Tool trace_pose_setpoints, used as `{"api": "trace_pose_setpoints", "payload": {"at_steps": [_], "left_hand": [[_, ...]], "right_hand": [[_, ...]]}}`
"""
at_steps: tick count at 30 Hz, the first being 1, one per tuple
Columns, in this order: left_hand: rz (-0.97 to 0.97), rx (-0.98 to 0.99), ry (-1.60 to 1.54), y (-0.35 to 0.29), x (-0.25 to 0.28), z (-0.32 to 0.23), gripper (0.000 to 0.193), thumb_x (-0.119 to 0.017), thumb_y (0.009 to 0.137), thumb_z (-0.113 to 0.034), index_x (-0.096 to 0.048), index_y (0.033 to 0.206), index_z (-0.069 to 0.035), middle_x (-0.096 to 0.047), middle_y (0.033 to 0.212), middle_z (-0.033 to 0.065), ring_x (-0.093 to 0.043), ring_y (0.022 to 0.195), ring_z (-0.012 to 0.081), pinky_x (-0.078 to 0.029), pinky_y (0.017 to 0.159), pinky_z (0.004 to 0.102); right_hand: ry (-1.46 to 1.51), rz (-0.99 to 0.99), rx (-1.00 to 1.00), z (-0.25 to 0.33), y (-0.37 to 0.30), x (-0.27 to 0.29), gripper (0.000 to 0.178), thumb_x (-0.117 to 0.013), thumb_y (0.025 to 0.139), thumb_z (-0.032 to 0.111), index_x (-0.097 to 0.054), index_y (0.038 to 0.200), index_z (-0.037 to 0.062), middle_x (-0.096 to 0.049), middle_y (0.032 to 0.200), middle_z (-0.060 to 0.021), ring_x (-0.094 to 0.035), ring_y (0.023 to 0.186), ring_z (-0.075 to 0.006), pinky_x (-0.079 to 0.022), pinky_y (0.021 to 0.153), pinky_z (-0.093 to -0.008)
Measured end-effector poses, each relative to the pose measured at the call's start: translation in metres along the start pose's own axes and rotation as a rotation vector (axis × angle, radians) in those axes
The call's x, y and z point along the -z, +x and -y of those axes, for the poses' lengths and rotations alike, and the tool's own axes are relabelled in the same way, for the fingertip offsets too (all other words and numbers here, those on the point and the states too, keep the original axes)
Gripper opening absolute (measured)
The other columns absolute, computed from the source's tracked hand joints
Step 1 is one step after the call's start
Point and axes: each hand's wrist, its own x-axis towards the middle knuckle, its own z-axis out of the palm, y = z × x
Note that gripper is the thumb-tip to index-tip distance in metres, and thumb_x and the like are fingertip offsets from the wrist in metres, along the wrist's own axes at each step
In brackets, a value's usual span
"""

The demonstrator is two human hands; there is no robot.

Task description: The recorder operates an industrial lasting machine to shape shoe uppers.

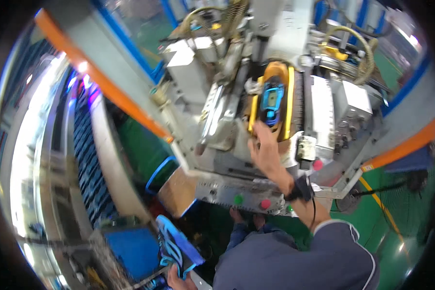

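We are holding the right hand (267, 152) at 6 o'clock of the blue-black shoe part (272, 100), which is sitting between the yellow bars (290, 104) of the machine (217, 164), toward 2 o'clock from mid-view. Its fingers are spreading loosely, gripping nothing that we can see; blur is hiding whether the tips are touching the part's near end.

At 7 o'clock we are holding a blue shoe upper (177, 245) in the left hand (180, 279), fingers closing on its lower end, the rest standing free toward 11 o'clock. It is lying just off the 3 o'clock edge of the blue tray (133, 251).

Judgement, machine side: we should be squaring the right fingers to the part's near end, pressing lightly, working clear of both bars. While fingers are lying inside, we should be leaving the green button (239, 198) and pink button (265, 204), at 5 o'clock, alone.

Left side: the upper is probably flexing easily, so we should be supporting it nearer its middle, clear of the tray.
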Motion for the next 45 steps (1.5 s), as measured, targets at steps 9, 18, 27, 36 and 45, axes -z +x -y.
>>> {"api": "trace_pose_setpoints", "payload": {"at_steps": [9, 18, 27, 36, 45], "left_hand": [[-0.279, 0.647, -0.861, -0.06, 0.016, 0.053, 0.025, -0.067, 0.085, -0.015, -0.065, 0.103, 0.002, -0.068, 0.097, 0.0112, -0.066, 0.083, 0.0261, -0.056, 0.074, 0.0416], [-0.729, 0.755, -1.0, -0.099, 0.083, 0.177, 0.019, -0.064, 0.082, -0.008, -0.063, 0.096, 0.006, -0.065, 0.094, 0.0162, -0.068, 0.083, 0.0315, -0.062, 0.067, 0.0474], [-1.219, 0.822, -0.941, -0.086, 0.2, 0.403, 0.036, -0.075, 0.074, -0.011, -0.058, 0.103, 0.003, -0.059, 0.105, 0.0178, -0.063, 0.086, 0.0315, -0.06, 0.06, 0.0474], [-0.818, 0.952, 0.136, -0.056, 0.29, 0.593, 0.031, -0.074, 0.071, -0.022, -0.062, 0.063, 0.006, -0.068, 0.068, 0.0156, -0.059, 0.053, 0.0251, -0.049, 0.054, 0.0449], [-0.557, 0.844, 0.518, -0.02, 0.289, 0.532, 0.054, -0.076, 0.078, -0.032, -0.065, 0.115, 0.006, -0.066, 0.114, 0.0229, -0.063, 0.104, 0.0332, -0.049, 0.09, 0.0431]], "right_hand": [[-0.182, 0.701, 0.392, 0.009, -0.178, -0.142, 0.017, -0.058, 0.083, 0.006, -0.063, 0.099, 0.005, -0.063, 0.098, -0.0135, -0.059, 0.094, -0.0338, -0.052, 0.078, -0.0433], [0.038, 0.644, 0.255, -0.006, -0.18, -0.133, 0.016, -0.055, 0.087, 0.007, -0.06, 0.102, 0.0036, -0.057, 0.103, -0.0177, -0.056, 0.096, -0.0381, -0.045, 0.085, -0.0463], [-0.382, 0.573, 0.167, 0.006, -0.19, -0.144, 0.023, -0.05, 0.092, 0.012, -0.059, 0.111, 0.0, -0.059, 0.105, -0.0226, -0.055, 0.098, -0.043, -0.044, 0.089, -0.0482], [-0.499, 0.877, -0.258, 0.036, -0.196, -0.129, 0.027, -0.058, 0.078, 0.019, -0.07, 0.094, 0.0002, -0.068, 0.096, -0.0244, -0.066, 0.09, -0.0388, -0.052, 0.079, -0.046], [-0.428, 0.562, 0.016, 0.033, -0.193, -0.141, 0.018, -0.058, 0.085, 0.016, -0.066, 0.094, 0.0026, -0.063, 0.095, -0.0202, -0.062, 0.093, -0.0391, -0.051, 0.081, -0.0462]]}}
